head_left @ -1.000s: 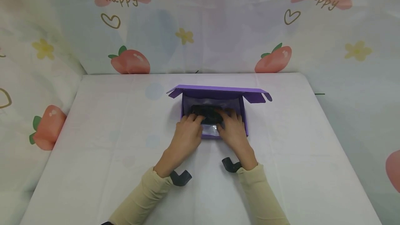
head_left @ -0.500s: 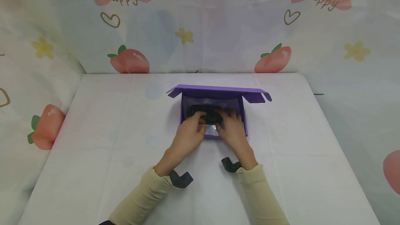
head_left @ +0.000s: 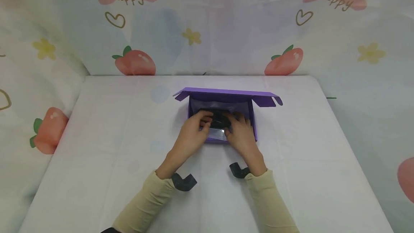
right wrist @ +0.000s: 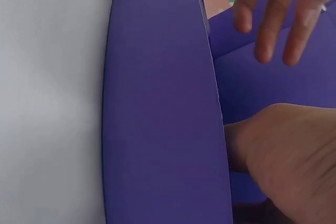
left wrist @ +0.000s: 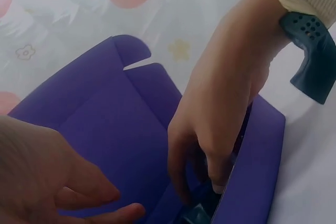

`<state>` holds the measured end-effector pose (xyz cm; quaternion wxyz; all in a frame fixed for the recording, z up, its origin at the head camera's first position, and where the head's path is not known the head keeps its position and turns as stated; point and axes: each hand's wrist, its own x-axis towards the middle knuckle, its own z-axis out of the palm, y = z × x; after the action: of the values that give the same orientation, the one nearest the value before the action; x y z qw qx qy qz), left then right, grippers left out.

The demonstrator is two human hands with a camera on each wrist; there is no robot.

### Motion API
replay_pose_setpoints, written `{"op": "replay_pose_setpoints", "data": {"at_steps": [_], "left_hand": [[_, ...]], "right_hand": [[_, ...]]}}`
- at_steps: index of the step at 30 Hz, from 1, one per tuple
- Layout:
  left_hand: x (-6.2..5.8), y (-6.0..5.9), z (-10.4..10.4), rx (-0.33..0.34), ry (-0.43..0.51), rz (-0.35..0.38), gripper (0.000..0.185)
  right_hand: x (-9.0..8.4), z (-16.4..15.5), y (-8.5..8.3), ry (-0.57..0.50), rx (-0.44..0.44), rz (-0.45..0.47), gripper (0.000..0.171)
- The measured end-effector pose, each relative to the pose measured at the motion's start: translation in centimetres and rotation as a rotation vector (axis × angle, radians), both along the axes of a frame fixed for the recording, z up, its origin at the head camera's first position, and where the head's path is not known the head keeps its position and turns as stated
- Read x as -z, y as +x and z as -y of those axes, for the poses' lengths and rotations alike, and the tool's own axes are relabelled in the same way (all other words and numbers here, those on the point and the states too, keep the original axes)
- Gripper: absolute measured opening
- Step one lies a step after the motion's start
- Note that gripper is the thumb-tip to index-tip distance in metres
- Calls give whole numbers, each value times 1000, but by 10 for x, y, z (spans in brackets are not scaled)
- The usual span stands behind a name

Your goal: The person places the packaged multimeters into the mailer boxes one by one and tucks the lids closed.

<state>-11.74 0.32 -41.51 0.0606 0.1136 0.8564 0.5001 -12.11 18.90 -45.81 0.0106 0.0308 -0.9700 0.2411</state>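
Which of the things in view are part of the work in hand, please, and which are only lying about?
In use:
- purple box, lid open
- dark item in a clear bag inside it
- left hand, fingers on the bag
- right hand, fingers in the box

Lying about:
- white table cover
- strawberry-print backdrop

Dark item (head_left: pixel 218 118) in the purple box (head_left: pixel 253 125) was mostly covered by both hands — too small to identify. Right hand (left wrist: pixel 220 114) fingertips sat hidden behind the box wall — grip unreadable.
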Motion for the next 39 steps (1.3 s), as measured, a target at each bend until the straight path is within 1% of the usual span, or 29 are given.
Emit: {"op": "replay_pose_setpoints", "data": {"at_steps": [2, 3, 5, 6, 10, 12, 15, 18, 21, 24, 29, 31, 32, 34, 37, 39], "left_hand": [[2, -2, 3, -12, 16, 0, 35], [3, -2, 4, -18, 14, -12, 36], [6, -2, 6, -30, -2, -54, 40], [8, -2, 7, -38, -28, -89, 42], [18, 4, 9, -90, -186, -205, 52], [21, 7, 7, -108, -289, -256, 55], [22, 10, 4, -126, -422, -307, 59], [18, 14, -1, -134, -536, -338, 62], [13, 17, -4, -129, -590, -359, 60], [11, 18, -6, -127, -613, -389, 50], [10, 22, -6, -135, -707, -492, 31], [10, 23, -6, -133, -743, -520, 28], [10, 23, -5, -129, -748, -526, 28], [11, 23, -4, -128, -723, -512, 32], [13, 20, -2, -132, -641, -473, 43], [14, 18, -1, -136, -565, -449, 48]], "right_hand": [[1, 2, 1, 6, 1, -13, 52], [2, 3, 1, 10, 0, -21, 53], [3, 6, 1, 20, -1, -36, 54], [4, 7, 2, 25, -2, -44, 55], [6, 10, 2, 22, 10, -55, 57], [6, 11, 2, 18, 16, -55, 57], [5, 12, 1, 10, 25, -41, 58], [5, 12, 1, 1, 36, -40, 57], [5, 12, 1, -9, 46, -40, 57], [6, 12, 0, -14, 51, -41, 56], [5, 12, 0, -27, 59, -55, 55], [5, 12, 0, -36, 65, -64, 54], [6, 12, 0, -38, 68, -69, 54], [6, 12, 0, -46, 75, -73, 52], [6, 12, 0, -52, 84, -65, 50], [6, 11, 1, -52, 91, -54, 49]]}}
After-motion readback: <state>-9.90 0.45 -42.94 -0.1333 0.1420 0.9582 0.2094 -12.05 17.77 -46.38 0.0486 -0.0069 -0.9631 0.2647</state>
